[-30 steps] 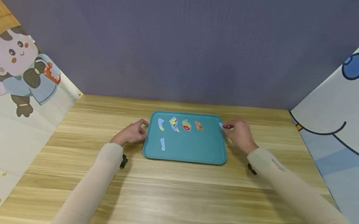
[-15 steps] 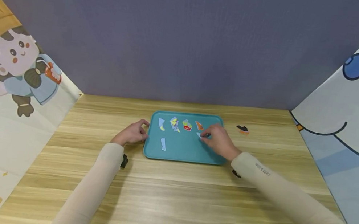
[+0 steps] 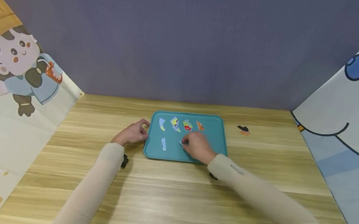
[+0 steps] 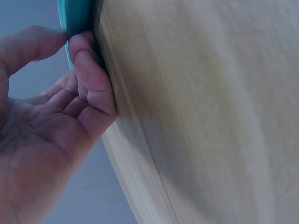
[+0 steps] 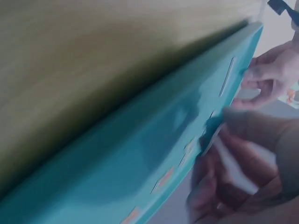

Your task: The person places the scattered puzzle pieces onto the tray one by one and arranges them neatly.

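The left hand [image 3: 132,133] is at the left edge of a blue-green tray [image 3: 194,159], with its thumb and bent fingers holding the rim in the left wrist view. Over the middle of the tray, the right hand [image 3: 198,147] pinches a small, pale blue, flat puzzle piece [image 3: 181,143] between thumb and fingers. Along the tray's far side lie a blue-and-yellow piece [image 3: 162,124], a multicoloured piece [image 3: 175,124], a green-and-red piece [image 3: 187,125] and an orange piece [image 3: 200,126]. Nearer the front left is a light blue piece [image 3: 163,144].
A black-and-orange piece [image 3: 243,129] lies on the wooden table [image 3: 164,198] to the right of the tray. A grey-purple wall [image 3: 186,47] rises behind the table. Cartoon-printed panels [image 3: 24,55] stand at both sides.
The right hand has carried the pale blue piece leftward from the tray's right edge to its middle, uncovering the black-and-orange piece on the table. The left hand stays at the tray's edge.
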Available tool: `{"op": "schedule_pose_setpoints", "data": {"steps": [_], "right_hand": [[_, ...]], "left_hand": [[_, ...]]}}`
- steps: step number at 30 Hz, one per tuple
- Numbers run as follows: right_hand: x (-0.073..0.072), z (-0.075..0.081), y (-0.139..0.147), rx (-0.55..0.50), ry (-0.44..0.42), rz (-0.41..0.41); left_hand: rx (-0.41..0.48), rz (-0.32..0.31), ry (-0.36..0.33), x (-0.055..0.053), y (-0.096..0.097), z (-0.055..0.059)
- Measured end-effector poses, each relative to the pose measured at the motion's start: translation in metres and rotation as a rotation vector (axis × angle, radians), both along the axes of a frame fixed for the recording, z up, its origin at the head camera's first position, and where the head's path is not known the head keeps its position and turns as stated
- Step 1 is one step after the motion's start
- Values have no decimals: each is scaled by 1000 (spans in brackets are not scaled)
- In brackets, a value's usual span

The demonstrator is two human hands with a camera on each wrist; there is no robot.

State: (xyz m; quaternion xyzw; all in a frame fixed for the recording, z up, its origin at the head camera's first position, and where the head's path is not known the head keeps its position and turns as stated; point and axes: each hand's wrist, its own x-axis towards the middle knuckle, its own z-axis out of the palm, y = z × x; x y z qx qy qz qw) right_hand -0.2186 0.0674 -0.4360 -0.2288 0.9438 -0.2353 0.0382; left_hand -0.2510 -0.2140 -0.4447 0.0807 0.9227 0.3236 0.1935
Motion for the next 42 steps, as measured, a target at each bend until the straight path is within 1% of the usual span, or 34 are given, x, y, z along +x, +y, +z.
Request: {"op": "schedule_pose_setpoints", "data": {"steps": [4,8,12,17,22,24,29,33,36,39,42], "right_hand": [[1,1,-18,30,-12,-35],[-1,0,-30,54,-9,-38],[-3,-2,-36,47,3,-34],[-4,-4,-35,33,13,-11],[-5,-4,-31,21,1,21],[-6,-4,-30,12,-25,18],[-12,0,-21,-28,-79,-42],[-18,6,-9,-44,-53,-84],[-22,12,3,-53,-63,-108],[-23,16,13,-68,-103,-132],[-24,18,25,-71,-125,-155]], "left_hand": [[6,2,0,0,-1,0],[0,2,1,-1,-1,0],[-6,4,0,-1,0,0],[-6,-5,-1,-2,1,0],[-9,-10,4,-3,0,1],[-10,-8,2,-2,0,1],[-3,-1,-4,0,0,2],[7,4,-9,1,-1,2],[4,4,-9,1,-1,3],[0,0,-5,1,-1,3],[1,-7,-1,1,-1,2]]}}
